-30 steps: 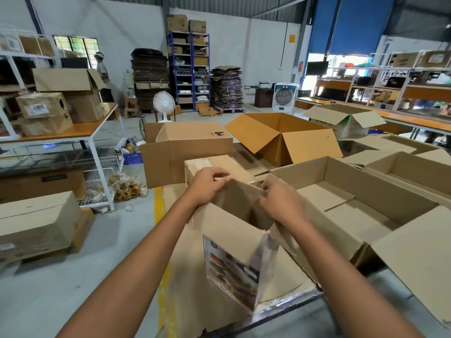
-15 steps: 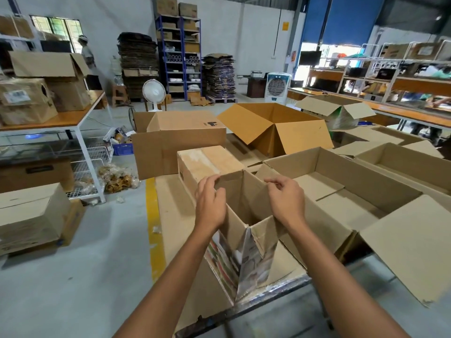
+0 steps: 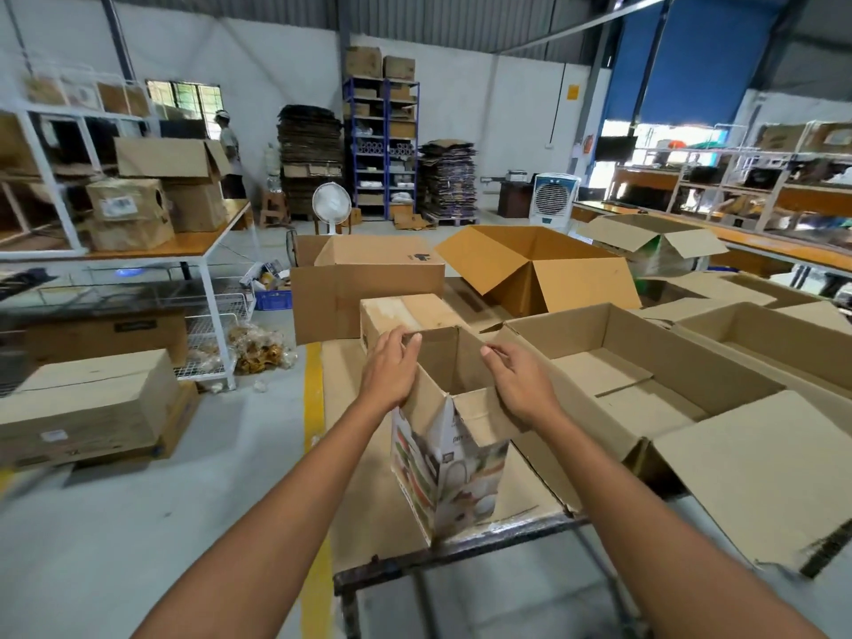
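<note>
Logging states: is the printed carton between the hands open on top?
Open: printed carton shows its bare inside; left hand and right hand touch its walls.

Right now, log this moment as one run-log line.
printed carton: upright, top open, at table edge | left hand: presses its left wall | right hand: grips its right rim
</note>
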Demonstrator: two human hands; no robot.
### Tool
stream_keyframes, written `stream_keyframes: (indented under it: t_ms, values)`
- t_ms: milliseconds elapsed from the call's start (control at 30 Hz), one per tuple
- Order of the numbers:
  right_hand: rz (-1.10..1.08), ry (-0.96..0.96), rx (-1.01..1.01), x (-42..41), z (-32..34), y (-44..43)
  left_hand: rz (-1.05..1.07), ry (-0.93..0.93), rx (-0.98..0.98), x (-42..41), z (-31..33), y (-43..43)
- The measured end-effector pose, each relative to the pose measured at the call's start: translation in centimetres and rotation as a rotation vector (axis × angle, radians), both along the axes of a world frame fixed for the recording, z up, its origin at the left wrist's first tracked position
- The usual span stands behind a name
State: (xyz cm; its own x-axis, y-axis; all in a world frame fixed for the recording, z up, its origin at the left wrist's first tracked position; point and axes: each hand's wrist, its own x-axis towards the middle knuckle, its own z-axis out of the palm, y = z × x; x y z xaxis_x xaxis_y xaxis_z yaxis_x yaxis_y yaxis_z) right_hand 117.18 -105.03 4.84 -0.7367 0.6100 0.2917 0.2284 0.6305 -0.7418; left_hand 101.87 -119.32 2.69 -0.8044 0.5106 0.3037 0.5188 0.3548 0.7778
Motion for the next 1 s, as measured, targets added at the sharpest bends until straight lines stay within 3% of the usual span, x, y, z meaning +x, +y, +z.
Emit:
stream_keyframes:
  t_ms: [167,367,567,767,1000]
  values:
    - [-0.008,0.024,0.081,2.9,0.9,-1.0,0.04,0.051,-0.048,3.1,1.8,-2.6]
    - [-0.058,0.358,0.117,7.8,2.4,-4.7,0.035,0.24,0.081,9.2,3.8,-7.4]
    - [-0.001,0.489,0.042,11.6,-0.7,-10.9,0.116,0.287,0.171,15.1,2.0,-13.2]
    - [0.083,0.474,-0.03,13.2,-6.5,-17.3,0.118,0.189,0.127,17.8,-3.5,-19.5]
    - [0.158,0.305,-0.144,10.3,-13.9,-23.2,0.182,0.069,0.045,14.8,-11.4,-28.0]
